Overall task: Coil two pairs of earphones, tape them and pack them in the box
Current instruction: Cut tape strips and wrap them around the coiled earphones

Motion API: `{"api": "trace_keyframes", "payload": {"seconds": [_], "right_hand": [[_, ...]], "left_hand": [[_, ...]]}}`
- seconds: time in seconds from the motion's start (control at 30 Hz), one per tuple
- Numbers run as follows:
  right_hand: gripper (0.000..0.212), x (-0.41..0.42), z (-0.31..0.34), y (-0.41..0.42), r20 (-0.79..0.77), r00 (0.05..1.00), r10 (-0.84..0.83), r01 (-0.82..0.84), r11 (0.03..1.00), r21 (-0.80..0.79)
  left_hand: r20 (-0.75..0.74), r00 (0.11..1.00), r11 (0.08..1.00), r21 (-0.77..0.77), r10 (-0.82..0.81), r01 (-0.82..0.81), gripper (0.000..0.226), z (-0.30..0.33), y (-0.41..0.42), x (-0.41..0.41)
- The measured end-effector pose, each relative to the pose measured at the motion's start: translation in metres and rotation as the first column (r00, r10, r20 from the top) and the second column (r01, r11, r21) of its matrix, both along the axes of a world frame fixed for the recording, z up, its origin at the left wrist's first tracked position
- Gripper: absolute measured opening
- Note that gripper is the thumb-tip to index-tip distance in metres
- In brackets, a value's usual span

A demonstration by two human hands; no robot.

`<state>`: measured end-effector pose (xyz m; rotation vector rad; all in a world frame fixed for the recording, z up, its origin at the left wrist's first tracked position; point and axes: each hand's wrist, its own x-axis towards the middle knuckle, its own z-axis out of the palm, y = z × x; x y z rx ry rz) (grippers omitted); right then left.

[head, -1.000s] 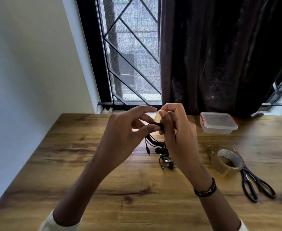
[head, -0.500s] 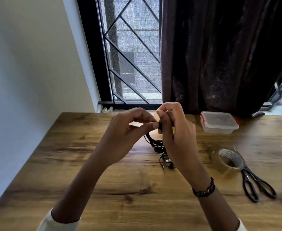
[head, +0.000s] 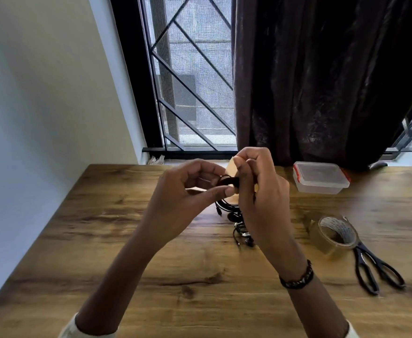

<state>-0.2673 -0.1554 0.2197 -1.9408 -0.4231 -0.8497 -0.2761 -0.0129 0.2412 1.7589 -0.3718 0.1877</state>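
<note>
Matt wood-grain table [head: 151, 276], translucent plastic box [head: 320, 177], glossy clear tape roll [head: 334, 234].

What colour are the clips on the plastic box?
Red, on the clear box with its lid on, seen in the head view.

The left hand [head: 187, 191] has curled its fingers closer around the coiled earphones [head: 226, 181].

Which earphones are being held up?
The coiled earphones pinched between the left hand and right hand; the other earphones lie on the table.
</note>
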Motion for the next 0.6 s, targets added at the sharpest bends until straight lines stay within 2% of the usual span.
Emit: {"api": "trace_keyframes", "payload": {"seconds": [0.13,0.4,0.6], "right_hand": [[0.012,0.0009,0.0010,-0.0017,-0.002,1.000,-0.002,0.002,1.000,0.010],[0.010,0.0005,0.0017,-0.0014,-0.009,1.000,0.005,-0.004,1.000,0.018],[0.010,-0.0009,0.0045,-0.0008,-0.002,1.000,0.009,-0.009,0.999,0.032]], "left_hand": [[-0.032,0.999,0.999,-0.041,-0.007,0.006,0.037,0.0002,0.0007,-0.0011],[-0.054,0.997,0.996,-0.075,-0.056,0.052,0.037,0.0001,-0.0023,-0.0018],[-0.098,0.991,0.973,-0.221,-0.095,0.072,0.028,-0.0031,-0.0032,-0.0039]]}}
